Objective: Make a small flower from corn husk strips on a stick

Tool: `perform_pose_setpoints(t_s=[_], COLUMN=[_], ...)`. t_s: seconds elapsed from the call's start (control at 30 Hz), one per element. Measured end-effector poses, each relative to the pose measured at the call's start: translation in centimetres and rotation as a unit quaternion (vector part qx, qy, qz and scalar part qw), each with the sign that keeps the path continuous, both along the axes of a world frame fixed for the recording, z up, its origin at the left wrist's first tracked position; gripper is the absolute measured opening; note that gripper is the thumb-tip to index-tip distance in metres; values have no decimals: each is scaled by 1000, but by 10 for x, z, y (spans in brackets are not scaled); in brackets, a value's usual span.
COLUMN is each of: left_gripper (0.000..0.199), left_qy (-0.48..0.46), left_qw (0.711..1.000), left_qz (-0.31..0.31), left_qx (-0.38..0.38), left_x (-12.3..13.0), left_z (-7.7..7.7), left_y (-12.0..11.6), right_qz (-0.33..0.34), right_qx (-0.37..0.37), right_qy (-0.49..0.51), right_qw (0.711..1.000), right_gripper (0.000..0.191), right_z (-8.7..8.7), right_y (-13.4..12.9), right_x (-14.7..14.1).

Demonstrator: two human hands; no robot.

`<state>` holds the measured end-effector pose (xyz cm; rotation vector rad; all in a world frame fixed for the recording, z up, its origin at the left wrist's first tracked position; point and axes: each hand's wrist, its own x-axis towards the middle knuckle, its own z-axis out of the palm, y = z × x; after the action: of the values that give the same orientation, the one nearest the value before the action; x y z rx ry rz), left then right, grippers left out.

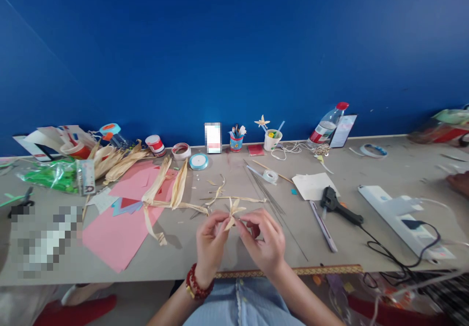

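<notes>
Just above the table's front edge, a pale flower made of corn husk strips (236,207) is pinched between my two hands. My left hand (212,235) wears a red beaded bracelet at the wrist and grips the flower's left side with thumb and fingers. From the right, the thumb and forefinger of my right hand (264,238) close on the flower's lower petals. What the fingertips cover cannot be made out. Dried corn husks (161,189) lie to the left, and a thin husk strip (240,199) stretches behind the flower. Thin wires (269,194) lie beyond my right hand.
Pink paper sheets (120,238) spread at left. A black glue gun (340,206), a pen (323,226) and a white power strip (403,223) with cables lie at right. Along the blue wall stand a phone (213,138), a paper cup (273,140) and a tilted bottle (326,125).
</notes>
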<state>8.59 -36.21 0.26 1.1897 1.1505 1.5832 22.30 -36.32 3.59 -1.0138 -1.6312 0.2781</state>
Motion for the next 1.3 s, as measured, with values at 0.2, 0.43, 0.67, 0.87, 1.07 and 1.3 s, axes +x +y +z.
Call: perform_pose_setpoints(t_s=[0.2,0.43,0.67,0.87,1.07,1.3], left_gripper=[6,8,12,7,5,4], left_qy=[-78,-55,-43,-75,-96,-47], left_qw=[997,994,992,990,990,992], left_qz=[-20,-55,-73,-83,-81,-85], left_qx=[1,76,93,85,65,74], left_x=[2,3,2,2,-1,-5], left_z=[-8,-3,-2,-10,-24,-13], left_y=[0,-3,-5,-4,-4,-2], right_qz=[36,66,74,84,99,114], right_qx=[-62,-120,-132,-131,-102,-88], right_qy=[61,101,135,142,137,132], right_qw=[996,985,979,978,980,981], right_gripper=[7,7,15,16,16,14], right_z=[-5,-3,-2,0,1,0], right_y=[-2,3,2,2,3,6], right_x=[-6,-9,-10,-9,-8,-5])
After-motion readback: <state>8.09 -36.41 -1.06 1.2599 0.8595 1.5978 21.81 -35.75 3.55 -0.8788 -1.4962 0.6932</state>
